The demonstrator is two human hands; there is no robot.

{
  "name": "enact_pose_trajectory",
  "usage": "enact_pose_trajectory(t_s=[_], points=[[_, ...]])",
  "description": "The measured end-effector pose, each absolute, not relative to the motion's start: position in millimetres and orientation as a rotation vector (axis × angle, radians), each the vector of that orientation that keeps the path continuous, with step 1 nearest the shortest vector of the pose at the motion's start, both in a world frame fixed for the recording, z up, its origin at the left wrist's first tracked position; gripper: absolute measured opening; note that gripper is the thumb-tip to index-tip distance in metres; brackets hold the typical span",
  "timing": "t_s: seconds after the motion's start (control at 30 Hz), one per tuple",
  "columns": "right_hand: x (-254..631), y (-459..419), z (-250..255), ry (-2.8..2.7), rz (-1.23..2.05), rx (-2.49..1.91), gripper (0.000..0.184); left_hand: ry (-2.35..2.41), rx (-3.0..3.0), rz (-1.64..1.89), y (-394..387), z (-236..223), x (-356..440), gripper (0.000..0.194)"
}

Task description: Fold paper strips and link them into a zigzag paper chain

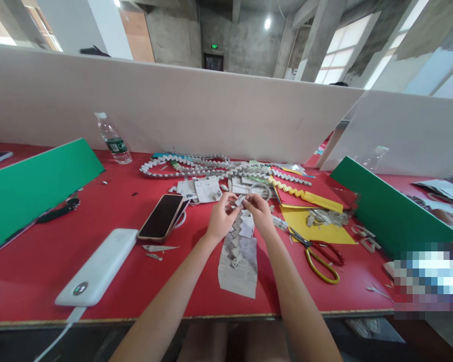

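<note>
In the middle of the red table, my left hand (222,217) and my right hand (259,211) meet with their fingertips pinched on the top end of a folded paper chain (234,241). The chain is a grey zigzag of newsprint links, hanging down towards me over a sheet of printed paper (237,281). A small folded piece at its end shows between the fingers; how it joins the chain cannot be made out. Just beyond my hands lie printed paper pieces (207,189) and longer folded chains (166,173).
Scissors (313,246) with red and yellow handles lie at right, near yellow paper (317,226). A phone (161,216) and a white power bank (98,269) are at left. Green dividers (41,186) flank the workspace. A water bottle (115,143) stands behind.
</note>
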State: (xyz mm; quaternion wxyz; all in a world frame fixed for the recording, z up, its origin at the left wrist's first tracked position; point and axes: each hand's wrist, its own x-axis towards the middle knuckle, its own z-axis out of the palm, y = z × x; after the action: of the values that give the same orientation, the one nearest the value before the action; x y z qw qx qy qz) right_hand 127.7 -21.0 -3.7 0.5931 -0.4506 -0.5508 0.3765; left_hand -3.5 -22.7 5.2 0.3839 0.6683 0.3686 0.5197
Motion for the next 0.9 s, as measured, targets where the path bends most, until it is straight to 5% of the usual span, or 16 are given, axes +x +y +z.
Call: enact_pose_trajectory(t_s=[0.57,0.9], points=[[131.2,-21.0,-3.5,-1.217,1.116,-0.898,0.016,0.831,1.511,1.297,-24.9,7.5,-2.2,0.017],[126.4,-25.7,4.1,-1.183,0.963,-0.926,0.016,0.845,1.417,1.38,-27.0,10.5,-2.1,0.027]])
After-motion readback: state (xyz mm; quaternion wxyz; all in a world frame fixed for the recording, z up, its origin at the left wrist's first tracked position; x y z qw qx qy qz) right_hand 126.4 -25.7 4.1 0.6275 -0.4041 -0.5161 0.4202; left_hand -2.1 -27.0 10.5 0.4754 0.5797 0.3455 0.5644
